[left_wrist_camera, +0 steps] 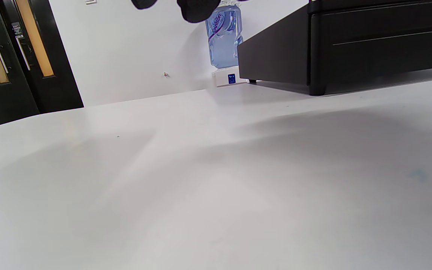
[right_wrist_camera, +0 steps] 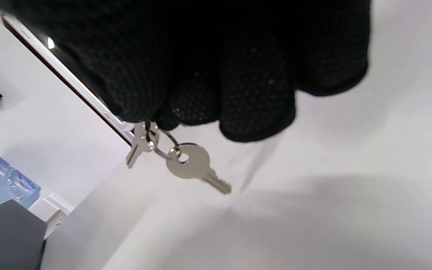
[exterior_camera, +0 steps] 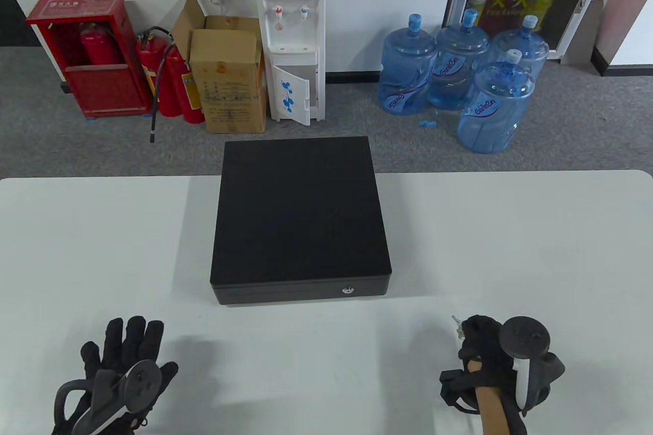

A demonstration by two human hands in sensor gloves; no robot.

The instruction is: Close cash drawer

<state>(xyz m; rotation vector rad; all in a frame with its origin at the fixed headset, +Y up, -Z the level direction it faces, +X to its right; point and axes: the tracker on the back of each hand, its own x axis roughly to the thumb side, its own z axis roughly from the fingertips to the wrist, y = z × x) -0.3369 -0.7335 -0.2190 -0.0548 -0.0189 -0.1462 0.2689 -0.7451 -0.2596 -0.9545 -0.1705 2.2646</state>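
Note:
A black cash drawer (exterior_camera: 300,215) sits in the middle of the white table (exterior_camera: 510,251), its front flush with the case and a silver lock (exterior_camera: 348,291) on its front face. Its left corner shows in the left wrist view (left_wrist_camera: 351,45). My left hand (exterior_camera: 127,348) lies flat on the table near the front left, fingers spread, holding nothing. My right hand (exterior_camera: 477,340) is curled near the front right and pinches a ring of silver keys (right_wrist_camera: 180,161), which hang just above the table. The keys also show in the table view (exterior_camera: 457,325).
Beyond the table's far edge stand a water dispenser (exterior_camera: 293,37), a cardboard box (exterior_camera: 229,78), fire extinguishers (exterior_camera: 171,78) and several blue water bottles (exterior_camera: 459,73).

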